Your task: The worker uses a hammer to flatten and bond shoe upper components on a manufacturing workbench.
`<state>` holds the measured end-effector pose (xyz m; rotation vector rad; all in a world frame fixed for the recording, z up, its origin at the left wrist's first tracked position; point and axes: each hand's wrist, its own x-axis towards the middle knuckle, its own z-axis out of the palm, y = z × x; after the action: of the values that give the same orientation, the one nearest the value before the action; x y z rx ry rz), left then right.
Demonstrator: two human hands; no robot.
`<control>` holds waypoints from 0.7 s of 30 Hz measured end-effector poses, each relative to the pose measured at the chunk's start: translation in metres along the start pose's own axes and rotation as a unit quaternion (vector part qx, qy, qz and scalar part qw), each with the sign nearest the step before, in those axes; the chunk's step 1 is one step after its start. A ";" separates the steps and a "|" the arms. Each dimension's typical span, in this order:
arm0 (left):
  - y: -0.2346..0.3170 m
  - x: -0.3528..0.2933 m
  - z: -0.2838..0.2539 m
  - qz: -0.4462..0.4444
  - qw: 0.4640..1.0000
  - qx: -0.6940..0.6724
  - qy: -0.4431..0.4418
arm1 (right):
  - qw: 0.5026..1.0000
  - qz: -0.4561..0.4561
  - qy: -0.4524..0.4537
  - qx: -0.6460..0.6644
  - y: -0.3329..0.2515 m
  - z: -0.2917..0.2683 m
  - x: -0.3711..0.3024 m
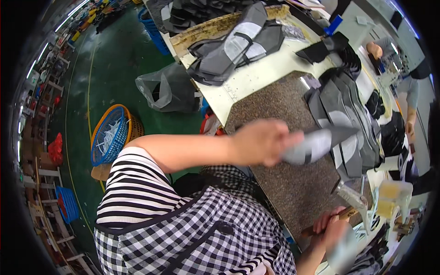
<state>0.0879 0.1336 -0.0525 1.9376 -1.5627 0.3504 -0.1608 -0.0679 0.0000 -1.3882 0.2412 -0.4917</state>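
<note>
My left hand (263, 142), blurred by motion, reaches across the dark speckled work board (298, 192). Its fingers are closed on the near end of a dark grey cut piece (344, 134) with a pale patch. Beyond that piece lies a fanned row of similar grey pieces (350, 110). Lower right, my right hand (327, 222) is wrapped round the wooden handle of a hammer (353, 197), whose metal head points away from me over the board's edge. A smeared pale grey shape (343, 250) beside this hand cannot be made out.
Another pile of grey pieces (238, 46) lies on the white table (247, 85) at the far side. A clear yellowish container (393, 195) stands at the right. Baskets (110, 135) and a plastic bag (167, 89) are on the green floor. Another person's hand (409, 126) shows far right.
</note>
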 end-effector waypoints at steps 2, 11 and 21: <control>-0.029 0.020 -0.043 -0.108 0.983 0.089 0.121 | 0.998 0.057 0.006 0.027 0.009 0.008 0.005; -0.163 0.007 -0.061 -0.235 0.900 0.255 0.266 | 0.959 0.257 -0.110 0.038 0.065 0.118 0.087; -0.290 -0.231 -0.054 -0.615 0.648 0.195 0.406 | 0.915 0.312 -0.252 0.041 0.089 0.183 0.135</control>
<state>0.3112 0.3798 -0.2257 2.1586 0.5599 0.7887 0.0557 0.0385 -0.0377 -1.2238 0.2215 0.3851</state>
